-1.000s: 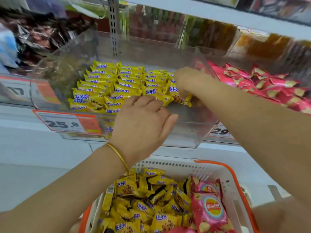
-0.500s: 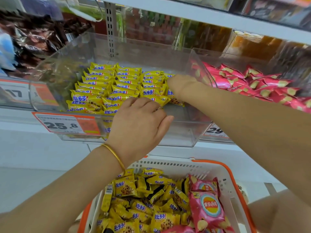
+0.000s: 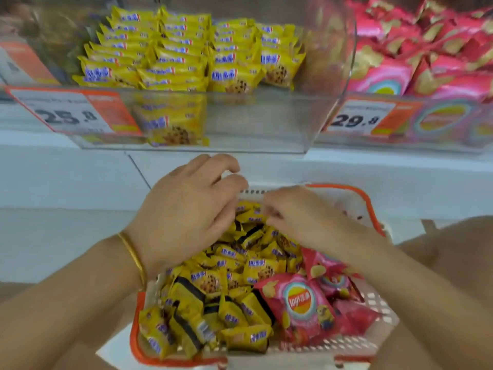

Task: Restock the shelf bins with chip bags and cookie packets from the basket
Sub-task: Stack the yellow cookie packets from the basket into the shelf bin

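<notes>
Restocking, pick-up phase. Both hands are down in the basket (image 3: 372, 206), at its far edge, over the heap of yellow cookie packets (image 3: 256, 268). The step in hand appears to be gathering a fresh handful for the shelf.

Left hand (image 3: 186, 212): palm down over the far-left part of the heap, fingers curled and slightly spread; a gold bangle (image 3: 133, 256) sits on the wrist. Whether it has hold of a packet cannot be told, since the palm hides what lies beneath.

Right hand (image 3: 296, 213): blurred, fingers bent inward and touching the packets at the far edge of the basket; a grip looks likely but cannot be confirmed.

Cookie packets: small, glossy yellow pillow wrappers with blue lettering and a chocolate-chip cookie print, lying jumbled at all angles across the left and middle of the basket. Pink chip bags (image 3: 304, 303) lie along its right side.

Above, the clear cookie bin (image 3: 266, 124) holds neat overlapping rows of the same packets toward its back and left; its front-right part is bare. The chip bin (image 3: 448, 129) to its right looks well filled.

The next move calls for closing on several packets, lifting them clear of the front wall of the cookie bin, and laying them face up in the bare front-right part.
</notes>
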Demonstrator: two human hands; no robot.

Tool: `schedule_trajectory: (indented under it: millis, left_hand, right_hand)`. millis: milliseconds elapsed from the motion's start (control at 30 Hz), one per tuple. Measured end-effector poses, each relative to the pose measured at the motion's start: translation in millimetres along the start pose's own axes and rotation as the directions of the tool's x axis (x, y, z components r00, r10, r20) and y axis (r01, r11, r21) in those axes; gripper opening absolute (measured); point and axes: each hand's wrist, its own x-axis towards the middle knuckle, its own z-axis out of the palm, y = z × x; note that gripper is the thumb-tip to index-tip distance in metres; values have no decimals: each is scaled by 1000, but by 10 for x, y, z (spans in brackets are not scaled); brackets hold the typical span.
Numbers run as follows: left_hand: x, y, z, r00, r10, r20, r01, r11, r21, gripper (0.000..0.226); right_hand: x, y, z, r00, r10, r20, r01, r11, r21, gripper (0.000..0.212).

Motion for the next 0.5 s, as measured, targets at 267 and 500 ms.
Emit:
schedule_trajectory:
  millis: [267,500]
  left_hand:
    - [120,-145,338,963,-107,247,105,994,19,48]
    - [207,-177,440,966,-83,244,73,996,47,38]
  right_hand:
    - [1021,426,1506,975,222,6,-220,969,-115,46]
    - [1076,477,1461,971,183,-153,-215,949,-229,27]
